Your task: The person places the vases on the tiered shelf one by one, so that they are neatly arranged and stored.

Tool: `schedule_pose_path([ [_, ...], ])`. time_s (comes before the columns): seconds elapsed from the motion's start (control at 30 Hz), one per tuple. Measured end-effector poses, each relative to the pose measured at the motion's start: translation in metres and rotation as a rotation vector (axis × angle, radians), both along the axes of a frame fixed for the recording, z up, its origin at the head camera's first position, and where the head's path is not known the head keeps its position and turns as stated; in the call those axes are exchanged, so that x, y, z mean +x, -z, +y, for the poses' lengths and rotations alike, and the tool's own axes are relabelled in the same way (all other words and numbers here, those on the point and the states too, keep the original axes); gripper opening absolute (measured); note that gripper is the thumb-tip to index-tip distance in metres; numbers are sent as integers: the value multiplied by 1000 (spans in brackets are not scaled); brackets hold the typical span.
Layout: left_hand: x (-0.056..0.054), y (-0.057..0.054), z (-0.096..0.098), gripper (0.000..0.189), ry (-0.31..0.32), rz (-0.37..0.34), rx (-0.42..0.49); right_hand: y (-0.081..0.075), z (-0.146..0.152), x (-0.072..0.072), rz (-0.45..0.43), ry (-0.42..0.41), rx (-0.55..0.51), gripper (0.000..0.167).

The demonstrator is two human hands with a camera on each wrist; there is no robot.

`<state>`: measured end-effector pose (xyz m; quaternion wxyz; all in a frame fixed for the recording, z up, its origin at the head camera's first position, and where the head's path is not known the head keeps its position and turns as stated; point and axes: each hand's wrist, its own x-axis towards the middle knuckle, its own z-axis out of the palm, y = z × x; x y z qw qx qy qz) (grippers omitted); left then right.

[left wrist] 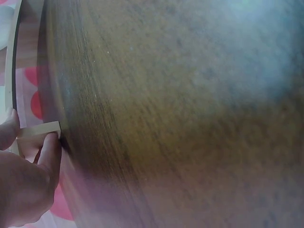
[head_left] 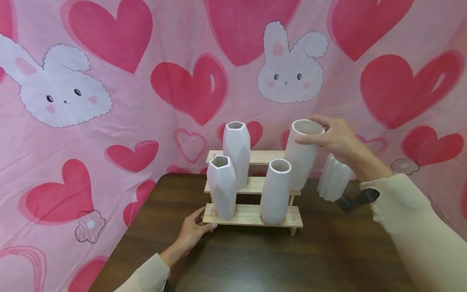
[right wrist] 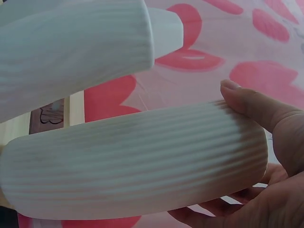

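Observation:
My right hand holds a white ribbed vase near its rim, thumb on one side and fingers on the other. That vase leans slightly, its base at the right end of the middle tier of a wooden stepped stand; whether it bears weight there I cannot tell. In the right wrist view its fine ribs show clearly. At the lowest tier's left end, my left hand grips the stand, with the fingers by a leg. Faceted white vases stand on the middle tier and lowest tier.
A round-mouthed white vase stands at the lowest tier's right. Behind my right wrist, a fluted white vase is on the dark wooden table. A pink cloth with hearts and rabbits hangs behind the table.

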<state>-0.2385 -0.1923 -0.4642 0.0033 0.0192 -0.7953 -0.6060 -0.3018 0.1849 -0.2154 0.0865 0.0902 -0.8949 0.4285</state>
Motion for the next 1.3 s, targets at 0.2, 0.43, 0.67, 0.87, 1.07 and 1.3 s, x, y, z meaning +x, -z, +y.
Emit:
schedule_pose_path([
  [0.2,0,0,1,73,3,-2,-5,3,-11,-10,2,-46,-31,69],
  [0.43,0,-1,2,74,13,0,8,1,-20,-14,-56,-62,-6,76],
  [0.67,-1,0,3,74,9,1,5,2,-26,-16,-79,-88,16,75],
  [0.87,0,-2,3,74,9,0,2,3,-28,-18,-92,-95,29,81],
  [1.07,-1,-1,1,72,3,10,11,5,-29,-23,-71,-138,59,76],
  [1.3,0,1,0,72,-5,10,-2,9,-30,-22,-72,-153,43,75],
])
